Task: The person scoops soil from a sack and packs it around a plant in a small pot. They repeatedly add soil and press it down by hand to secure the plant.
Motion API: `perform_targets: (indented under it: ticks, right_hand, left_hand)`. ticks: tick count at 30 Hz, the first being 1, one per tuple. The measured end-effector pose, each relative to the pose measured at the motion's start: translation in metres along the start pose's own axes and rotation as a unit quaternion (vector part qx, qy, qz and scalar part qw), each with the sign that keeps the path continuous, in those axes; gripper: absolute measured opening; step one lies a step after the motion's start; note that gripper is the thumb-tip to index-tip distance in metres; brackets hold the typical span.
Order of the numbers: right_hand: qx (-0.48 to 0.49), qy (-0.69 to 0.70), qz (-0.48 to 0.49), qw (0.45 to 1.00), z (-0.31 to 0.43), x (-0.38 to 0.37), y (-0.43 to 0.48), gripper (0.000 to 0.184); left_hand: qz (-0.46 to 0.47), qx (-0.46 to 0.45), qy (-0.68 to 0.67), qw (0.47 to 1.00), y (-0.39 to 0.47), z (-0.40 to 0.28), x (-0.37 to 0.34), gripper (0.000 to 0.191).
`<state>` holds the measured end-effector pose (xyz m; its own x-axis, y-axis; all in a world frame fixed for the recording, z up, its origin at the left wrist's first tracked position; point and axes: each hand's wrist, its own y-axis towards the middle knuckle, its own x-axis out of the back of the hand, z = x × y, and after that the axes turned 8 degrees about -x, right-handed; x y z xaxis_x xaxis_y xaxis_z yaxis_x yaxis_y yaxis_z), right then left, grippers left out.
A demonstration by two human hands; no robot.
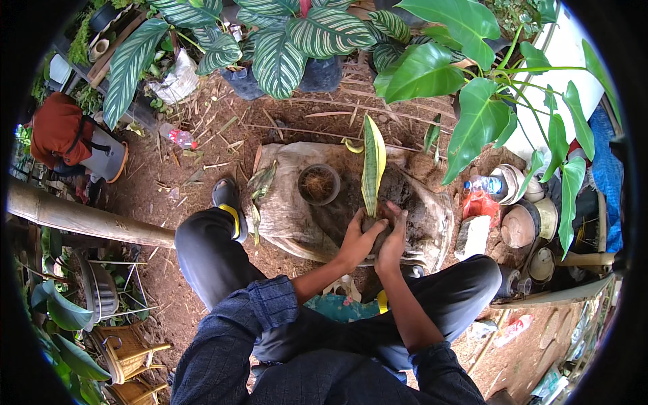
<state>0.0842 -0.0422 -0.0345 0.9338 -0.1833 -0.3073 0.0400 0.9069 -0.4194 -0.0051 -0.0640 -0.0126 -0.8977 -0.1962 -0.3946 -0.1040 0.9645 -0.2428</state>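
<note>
My left hand and my right hand are cupped around the dark root ball of a snake plant. Its single upright leaf, green with yellow margins, rises from between them. Below lies a pale, soil-stained sack spread on the ground. Left of the leaf, a round plastic pot stands on the sack with brown fibrous material inside. Dark loose soil lies to the right, just beyond my hands. My fingers hide much of the root ball.
Striped-leaf potted plants line the far side, and a broad-leaved plant overhangs the right. Stacked pots and a white block sit right of the sack. A bamboo pole juts in at left, near a plastic bottle.
</note>
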Motion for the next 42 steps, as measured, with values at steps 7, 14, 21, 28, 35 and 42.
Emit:
perform_targets:
  ticks: [7,14,21,28,35,42]
  right_hand:
    - [-0.015,-0.021,-0.063,0.998,-0.008,0.003,0.001,0.048]
    - [-0.035,0.031,-0.083,0.995,-0.009,0.004,0.002,0.043]
    - [-0.036,0.031,-0.098,0.994,-0.015,0.003,-0.002,0.043]
    - [-0.090,-0.006,-0.073,0.993,-0.009,0.005,0.004,0.052]
    - [-0.066,-0.048,-0.033,0.996,0.008,0.028,0.043,0.051]
    - [-0.144,-0.174,-0.079,0.971,-0.055,0.059,0.084,0.030]
  left_hand:
    - [-0.016,0.028,0.001,0.999,0.003,0.024,0.001,0.038]
    - [-0.051,0.042,0.015,0.998,-0.002,0.026,-0.007,0.036]
    - [-0.097,0.046,0.084,0.991,0.002,0.042,-0.001,0.038]
    - [-0.093,0.045,0.032,0.994,0.000,0.025,-0.004,0.042]
    - [-0.179,0.057,-0.058,0.980,0.038,-0.039,0.022,0.062]
    - [-0.185,0.012,-0.204,0.961,0.049,-0.092,0.051,0.020]
